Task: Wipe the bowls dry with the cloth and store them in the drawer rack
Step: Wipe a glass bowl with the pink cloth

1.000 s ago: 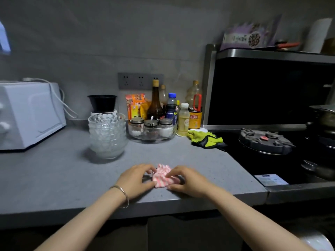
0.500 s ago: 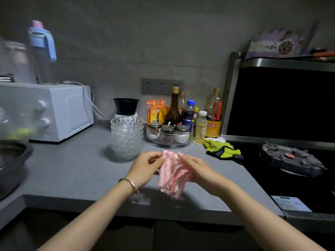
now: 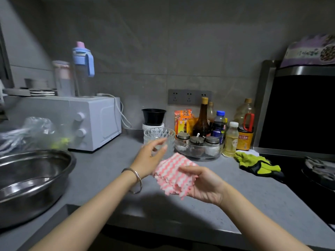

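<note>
Right hand [image 3: 204,185], palm up, is gripping the cloth [image 3: 172,174], my fingers curling round its near edge. The cloth is hanging above the desk [image 3: 101,165], a soft pink-and-white zigzag weave bunched in folds. I am stretching my left hand [image 3: 147,160] forward with fingers loose and apart, holding nothing. Its fingertips are overlapping the bowls [image 3: 163,135], and blur is keeping me from telling whether they are touching. The bowls are standing nested in a stack on the desk, clear faceted glass, their lower part hiding behind my left hand. Just right of them a round glass dish [image 3: 197,156] is holding three jars [image 3: 196,141] with metal lids; what is filling them is hard to make out. Bottles [image 3: 202,118] are crowding behind the dish. At the left a wide, shiny steel basin [image 3: 36,178] is running off the frame edge. A white oven [image 3: 101,122] is standing behind it, with a crumpled clear bag [image 3: 30,129] blurring in front. Green gloves [image 3: 253,163] are lying to the right.
</note>
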### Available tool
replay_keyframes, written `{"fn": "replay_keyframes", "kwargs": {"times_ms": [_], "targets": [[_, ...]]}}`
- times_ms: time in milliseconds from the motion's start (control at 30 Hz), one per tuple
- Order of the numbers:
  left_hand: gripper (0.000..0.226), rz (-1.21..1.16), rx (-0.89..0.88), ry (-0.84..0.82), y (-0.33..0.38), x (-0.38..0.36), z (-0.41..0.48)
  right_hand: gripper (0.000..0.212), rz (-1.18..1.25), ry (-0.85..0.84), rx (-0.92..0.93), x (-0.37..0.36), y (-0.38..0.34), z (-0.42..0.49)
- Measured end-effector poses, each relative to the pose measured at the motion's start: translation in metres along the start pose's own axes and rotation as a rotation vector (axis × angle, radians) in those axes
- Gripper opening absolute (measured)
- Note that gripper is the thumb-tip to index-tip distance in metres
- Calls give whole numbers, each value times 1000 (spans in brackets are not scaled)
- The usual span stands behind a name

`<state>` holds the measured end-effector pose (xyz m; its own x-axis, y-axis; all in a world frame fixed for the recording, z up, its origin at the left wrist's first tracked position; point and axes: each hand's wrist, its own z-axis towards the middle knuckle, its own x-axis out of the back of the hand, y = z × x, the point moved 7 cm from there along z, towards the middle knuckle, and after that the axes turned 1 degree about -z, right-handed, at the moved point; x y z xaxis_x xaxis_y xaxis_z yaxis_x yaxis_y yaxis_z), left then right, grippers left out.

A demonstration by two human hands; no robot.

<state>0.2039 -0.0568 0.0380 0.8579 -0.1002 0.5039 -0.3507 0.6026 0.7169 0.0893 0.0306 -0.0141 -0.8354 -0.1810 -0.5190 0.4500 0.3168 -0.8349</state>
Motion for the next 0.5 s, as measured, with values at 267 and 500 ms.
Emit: {"fn": "replay_keyframes", "kwargs": {"times_ms": [267,500], "targets": [[58,296,115,-10,-52,11,58,53,141,144,156,19,-32,36],[22,358,0,-34,-59,-4,100,45,79,277,187,35,-49,53]]}}
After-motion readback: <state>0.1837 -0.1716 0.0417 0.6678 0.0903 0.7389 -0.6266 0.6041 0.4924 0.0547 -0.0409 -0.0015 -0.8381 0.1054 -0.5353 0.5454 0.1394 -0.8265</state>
